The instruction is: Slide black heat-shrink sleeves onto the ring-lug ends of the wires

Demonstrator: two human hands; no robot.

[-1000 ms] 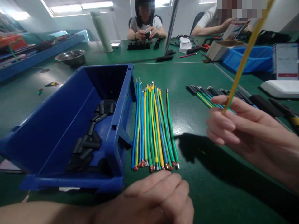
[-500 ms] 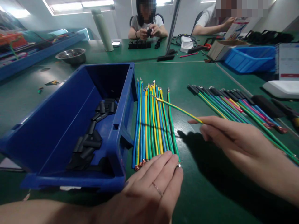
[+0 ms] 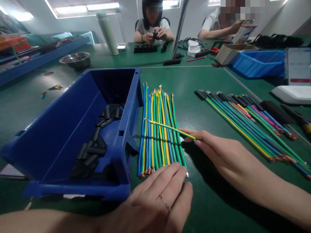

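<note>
Now lower and farther left: yellow-green wire (image 3: 170, 128), above the row of wires (image 3: 167, 152).
Right hand (image 3: 218, 152) pinches its right end, fingertips closed; wire stood upright one second ago. Left hand (image 3: 161, 197), fingers extended, covers row's near ends; no grasp visible.

The held cable (image 3: 173, 129) shows yellow-and-green stripes.
</note>
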